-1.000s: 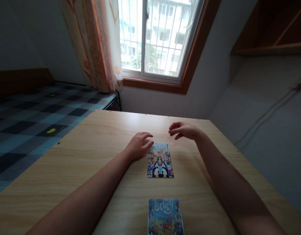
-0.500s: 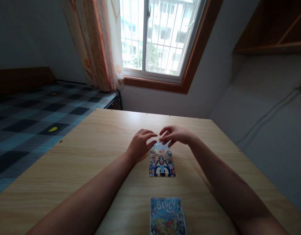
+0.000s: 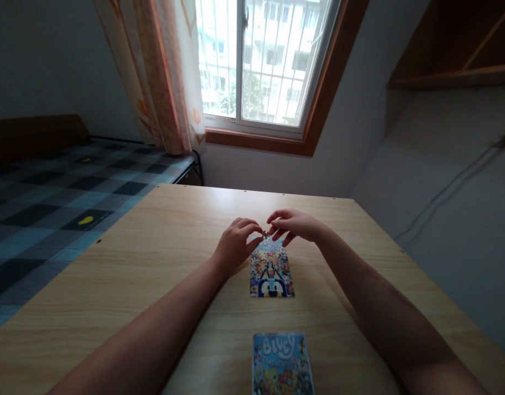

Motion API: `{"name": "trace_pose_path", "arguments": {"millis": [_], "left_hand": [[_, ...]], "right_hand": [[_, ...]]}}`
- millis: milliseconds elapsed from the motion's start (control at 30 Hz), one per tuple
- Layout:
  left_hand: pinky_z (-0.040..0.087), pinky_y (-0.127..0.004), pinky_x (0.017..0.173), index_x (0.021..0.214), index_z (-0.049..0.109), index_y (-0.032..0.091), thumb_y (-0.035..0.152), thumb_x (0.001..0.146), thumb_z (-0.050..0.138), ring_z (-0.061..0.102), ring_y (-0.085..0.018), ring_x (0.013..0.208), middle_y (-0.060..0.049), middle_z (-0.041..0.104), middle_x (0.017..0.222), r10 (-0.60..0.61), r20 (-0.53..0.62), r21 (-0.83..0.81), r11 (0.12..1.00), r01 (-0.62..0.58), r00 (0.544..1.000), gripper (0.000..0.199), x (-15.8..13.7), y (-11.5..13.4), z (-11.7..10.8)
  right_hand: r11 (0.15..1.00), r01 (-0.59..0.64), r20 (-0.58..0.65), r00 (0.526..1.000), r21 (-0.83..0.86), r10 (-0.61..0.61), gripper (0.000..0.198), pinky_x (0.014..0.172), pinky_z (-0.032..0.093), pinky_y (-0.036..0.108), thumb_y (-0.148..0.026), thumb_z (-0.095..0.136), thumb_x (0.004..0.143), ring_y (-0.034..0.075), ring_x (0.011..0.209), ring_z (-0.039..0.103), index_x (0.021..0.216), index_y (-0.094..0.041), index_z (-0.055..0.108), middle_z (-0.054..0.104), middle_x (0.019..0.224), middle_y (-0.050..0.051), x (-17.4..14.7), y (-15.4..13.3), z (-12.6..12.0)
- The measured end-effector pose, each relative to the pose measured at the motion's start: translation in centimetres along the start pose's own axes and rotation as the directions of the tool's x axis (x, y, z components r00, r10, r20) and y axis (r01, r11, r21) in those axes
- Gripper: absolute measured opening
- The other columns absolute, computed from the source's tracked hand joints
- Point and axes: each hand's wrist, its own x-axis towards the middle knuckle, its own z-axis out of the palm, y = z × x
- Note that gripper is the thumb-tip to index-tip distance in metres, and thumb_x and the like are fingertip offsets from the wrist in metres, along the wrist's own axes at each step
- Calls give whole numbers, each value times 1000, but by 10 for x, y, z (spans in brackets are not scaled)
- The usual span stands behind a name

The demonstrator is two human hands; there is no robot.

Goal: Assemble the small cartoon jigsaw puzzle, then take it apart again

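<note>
Pinching a small piece [image 3: 265,234], or so it looks from here: left hand [image 3: 239,241] has thumb and forefinger nearly together on it. Right hand [image 3: 295,224] comes in from the far right, fingers loosely curled, its tips just beside the piece. Can't tell whether the right grip also touches it or stands free, so no call on how tight that one is.

Piece sits over the far end of the picture card [image 3: 272,269]. Card lies flat on the surface [image 3: 153,285], between the two forearms, blue dog face at its near end, right way up for the person. My read: wrists angle in from left and right so the art is visible between the arms, and a fingertip hold suits something this tiny while leaving its edges exposed. Second Bluey-printed item [image 3: 282,362] lies nearer, roughly in line with the card and apart from it, likely set there to be out of the hands' way.

Hard to make out: piece's outline and any print, too small and partly covered by fingers. Right fingers overlap the card's far end, so its title is only partly readable. Near item is cut off by the bottom edge; can't tell box from card stack. Can't judge the piece's height above the card either.
</note>
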Motion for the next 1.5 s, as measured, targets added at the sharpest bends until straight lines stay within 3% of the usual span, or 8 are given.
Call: {"name": "trace_pose_path", "arguments": {"millis": [267, 867, 1500], "left_hand": [[53, -43, 89, 92, 69, 24, 25, 88, 72, 62, -23, 97, -4, 70, 98, -33, -55, 44, 998, 36, 998, 5, 0, 2, -3], [53, -42, 86, 93, 71, 24, 25, 89, 72, 62, -23, 95, -4, 70, 97, -14, -74, 63, 998, 18, 997, 5, 0, 2, -3], [54, -41, 85, 100, 72, 24, 27, 92, 67, 63, -22, 93, -5, 71, 97, 60, -104, 102, 994, -50, 993, 10, 2, 0, 0]], "right_hand": [[998, -18, 104, 994, -68, 25, 28, 54, 58, 17, -40, 69, 91, 16, 84, 71, 101, -14, 63, 72, 104, 11, -3, -1, 1], [995, 37, 95, 995, -89, -29, 32, 48, 55, 15, -43, 74, 86, 17, 87, 71, 100, -15, 67, 71, 107, 11, -2, 0, 0], [983, 29, 98, 995, -183, -12, 31, 47, 50, 16, -38, 79, 78, 17, 82, 69, 96, -14, 73, 72, 90, 9, -4, 1, 1]]}}
